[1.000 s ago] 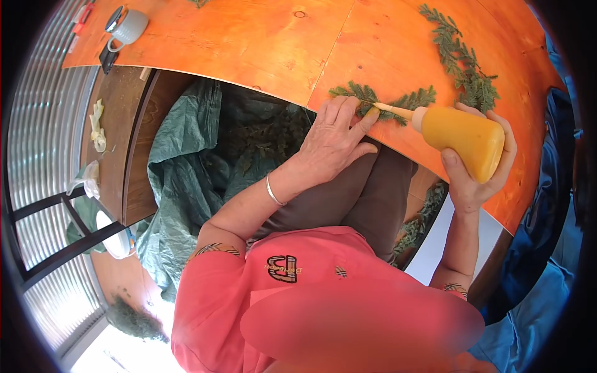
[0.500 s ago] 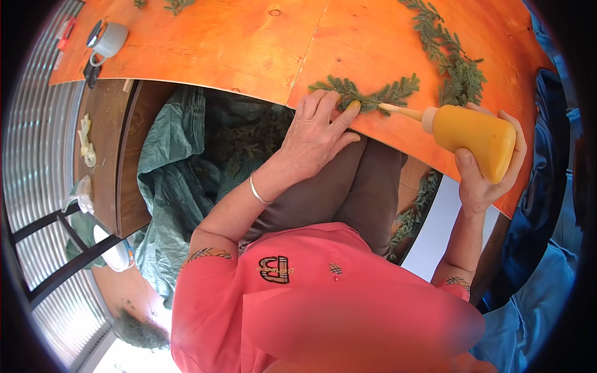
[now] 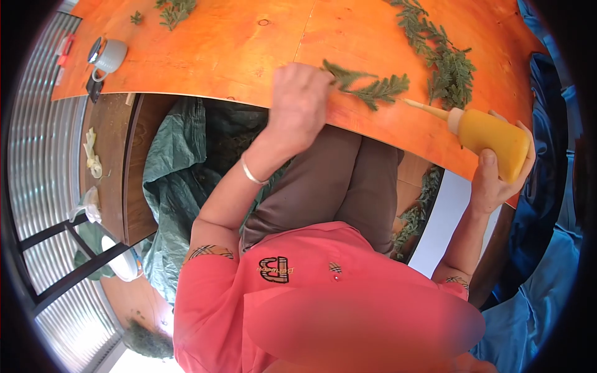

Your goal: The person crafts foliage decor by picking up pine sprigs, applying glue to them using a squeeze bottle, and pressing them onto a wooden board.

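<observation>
My right hand (image 3: 497, 177) is wrapped round a soft yellow squeeze bottle (image 3: 492, 140) with a long pale nozzle. The bottle lies tilted, its tip pointing left, just off the right end of an evergreen sprig (image 3: 376, 93). That sprig rests near the front edge of the orange wooden table (image 3: 236, 56). Blurred by motion, my left hand (image 3: 301, 102) has its fingers curled in at the sprig's left end. Whatever is between those fingertips is hidden.
A longer evergreen garland (image 3: 451, 71) lies on the table to the right. Small sprigs (image 3: 177, 12) and a grey mug (image 3: 111, 56) are at the far left. Below the table edge, a green tarp (image 3: 180, 143) holds greenery, and blue fabric (image 3: 541, 261) hangs at the right.
My left hand has shifted left and lifted off the sprig's middle, its fingers now curled. My right hand has drawn the bottle back to the right, away from the sprig.
</observation>
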Available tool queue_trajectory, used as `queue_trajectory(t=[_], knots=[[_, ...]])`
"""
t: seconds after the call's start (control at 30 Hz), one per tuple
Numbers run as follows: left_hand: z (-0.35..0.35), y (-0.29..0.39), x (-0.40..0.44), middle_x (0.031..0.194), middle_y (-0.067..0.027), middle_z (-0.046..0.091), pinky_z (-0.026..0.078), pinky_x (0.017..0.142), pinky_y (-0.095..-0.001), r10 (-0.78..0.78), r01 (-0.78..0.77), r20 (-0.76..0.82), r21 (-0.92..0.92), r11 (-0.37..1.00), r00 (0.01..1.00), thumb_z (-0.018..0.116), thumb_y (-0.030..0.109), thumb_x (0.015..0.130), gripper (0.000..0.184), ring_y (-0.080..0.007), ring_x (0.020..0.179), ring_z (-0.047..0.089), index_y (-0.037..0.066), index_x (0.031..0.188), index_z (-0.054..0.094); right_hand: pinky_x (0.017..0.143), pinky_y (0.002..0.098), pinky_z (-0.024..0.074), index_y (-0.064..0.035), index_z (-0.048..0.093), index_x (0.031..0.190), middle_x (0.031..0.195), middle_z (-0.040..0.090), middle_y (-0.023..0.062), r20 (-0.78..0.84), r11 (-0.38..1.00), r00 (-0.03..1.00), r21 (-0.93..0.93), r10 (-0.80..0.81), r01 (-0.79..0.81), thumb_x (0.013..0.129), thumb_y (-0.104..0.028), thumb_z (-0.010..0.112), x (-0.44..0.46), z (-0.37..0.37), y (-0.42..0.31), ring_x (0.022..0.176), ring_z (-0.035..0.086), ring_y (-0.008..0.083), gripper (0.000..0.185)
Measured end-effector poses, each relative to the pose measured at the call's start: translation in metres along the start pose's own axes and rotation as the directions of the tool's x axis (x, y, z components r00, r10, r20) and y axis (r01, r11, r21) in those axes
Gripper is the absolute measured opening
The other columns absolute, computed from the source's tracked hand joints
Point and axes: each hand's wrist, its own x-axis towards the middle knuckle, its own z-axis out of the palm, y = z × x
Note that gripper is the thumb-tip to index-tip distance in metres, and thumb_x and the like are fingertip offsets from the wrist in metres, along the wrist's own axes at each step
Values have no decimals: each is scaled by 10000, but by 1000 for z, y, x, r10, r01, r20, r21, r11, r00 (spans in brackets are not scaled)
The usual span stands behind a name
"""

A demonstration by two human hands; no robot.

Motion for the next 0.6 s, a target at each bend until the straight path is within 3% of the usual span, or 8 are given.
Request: queue_trajectory(t=[0.07,0.17,0.23,0.33,0.37,0.5,0.6], knots=[[-41,5,11,818,-88,582,395,733,-372,6,-2,-61,67,998,998,667,7,739,169,-270,789,539,60,890,611,948,407,457,42,373,1277,1121,590,277,-46,1000,999,-16,1,-2,808,-277,721,-7,-10,2,1065,587,312,665],[-113,12,-14,822,-102,558,400,725,-379,-119,43,226,315,948,967,646,4,735,159,-299,797,532,44,880,595,941,402,461,37,369,1280,1125,586,282,-98,1000,995,-12,12,-13,799,-277,730,-21,-26,7,1055,591,313,678],[-147,10,-49,877,-123,562,415,755,-395,-339,43,528,494,868,779,623,23,769,138,-316,850,533,36,903,595,925,393,471,31,362,1285,1123,584,286,-148,1000,989,-15,22,-25,774,-254,755,-32,-36,10,1033,602,312,704],[-139,-3,-59,945,-138,573,431,794,-406,-159,31,634,209,977,757,632,33,774,210,-330,907,541,26,982,604,928,397,471,23,359,1291,1128,579,286,-187,995,977,21,103,-100,770,-262,760,-45,-45,13,1033,599,310,716],[-123,-4,-45,986,-145,579,442,817,-416,-66,16,580,90,996,812,648,46,772,288,-342,947,543,20,1055,597,928,397,472,22,358,1292,1130,578,287,-197,994,974,38,113,-107,768,-266,762,-47,-46,14,1037,597,309,721],[-26,6,16,969,-168,584,455,791,-416,166,-125,221,-186,974,961,680,72,763,306,-348,932,552,17,1051,592,928,397,474,19,354,1295,1141,571,289,-246,985,957,112,152,-127,762,-279,768,-55,-43,16,1057,586,308,738],[11,22,29,1010,-189,585,460,792,-412,28,67,566,-147,987,824,691,100,767,321,-337,952,561,33,1065,593,931,414,473,16,339,1307,1148,565,296,-263,989,956,102,130,-107,767,-284,764,-57,-49,18,1067,583,317,750]])
